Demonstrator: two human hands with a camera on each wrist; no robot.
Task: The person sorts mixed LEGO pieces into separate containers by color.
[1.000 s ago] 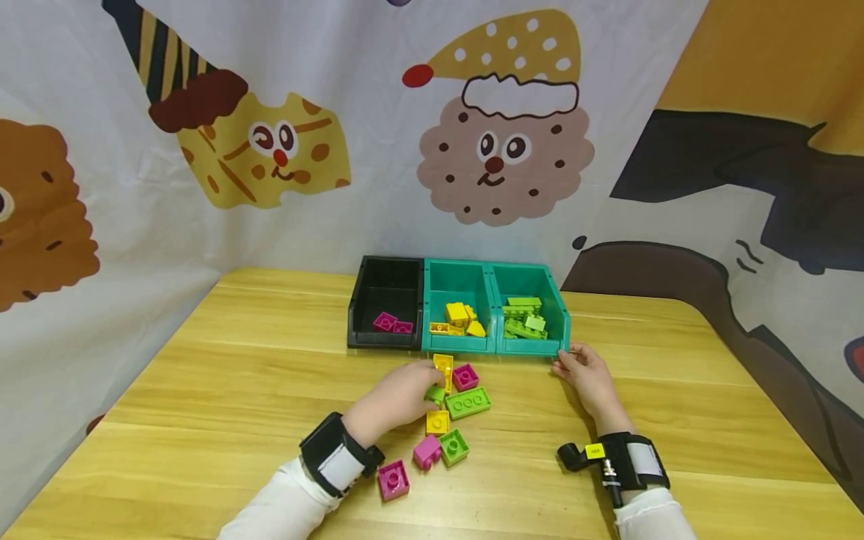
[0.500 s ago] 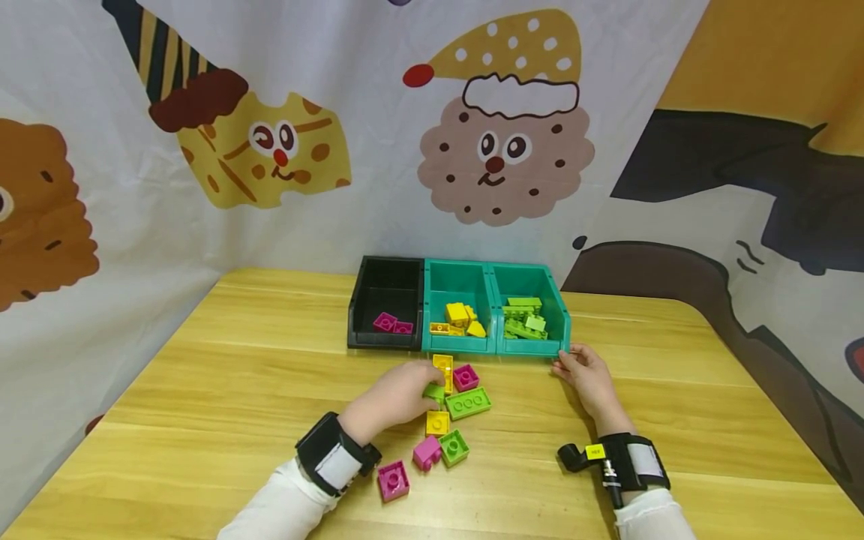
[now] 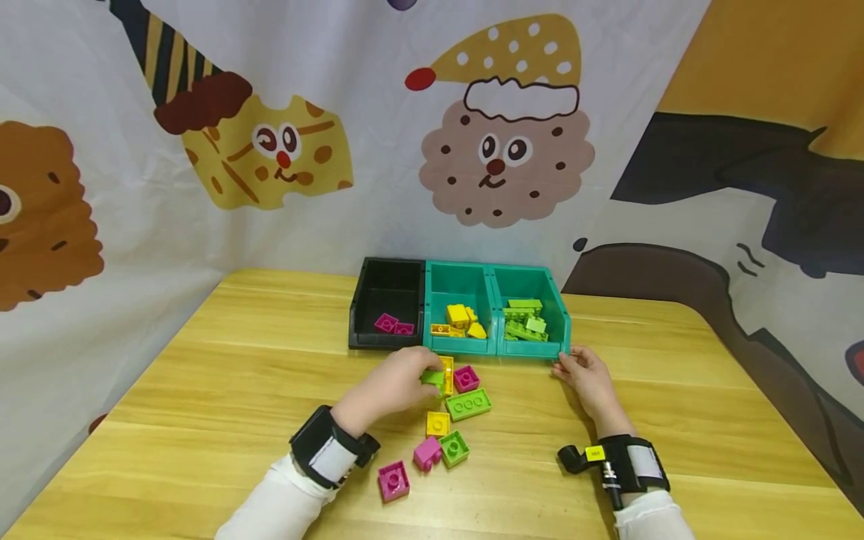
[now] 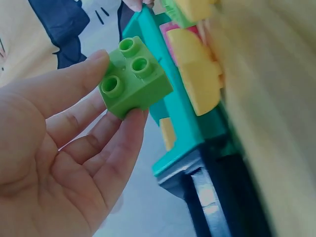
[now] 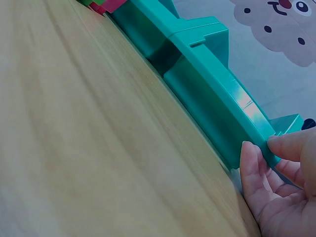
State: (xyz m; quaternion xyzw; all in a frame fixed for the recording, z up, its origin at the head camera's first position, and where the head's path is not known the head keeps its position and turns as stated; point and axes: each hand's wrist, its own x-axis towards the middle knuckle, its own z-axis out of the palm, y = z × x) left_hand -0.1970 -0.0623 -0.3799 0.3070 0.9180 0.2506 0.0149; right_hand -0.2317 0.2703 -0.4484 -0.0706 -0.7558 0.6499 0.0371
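In my left hand (image 3: 394,382) a light green building block (image 4: 134,76) is pinched between thumb and fingertips, its studs facing the wrist camera. The hand hovers over the loose blocks, partly covering a yellow block (image 3: 448,375). My right hand (image 3: 589,379) grips the front right corner of the right-hand teal bin (image 5: 207,98), thumb at the rim and fingers below it. That bin holds several green blocks (image 3: 525,322). Yellow blocks (image 3: 459,315) lie in the middle teal bin (image 3: 459,346), and two magenta blocks (image 3: 386,322) in the black bin (image 3: 387,341).
Before the bins on the wooden table (image 3: 270,330) lie a magenta block (image 3: 466,379), a long green block (image 3: 469,404), a small yellow block (image 3: 437,424), a green block (image 3: 454,450) and magenta blocks (image 3: 394,481). A printed cloth (image 3: 378,225) hangs behind the table.
My left hand has lifted the green block slightly and drawn it toward the bins, baring more table above the small yellow block. The right hand stays at the bin corner.
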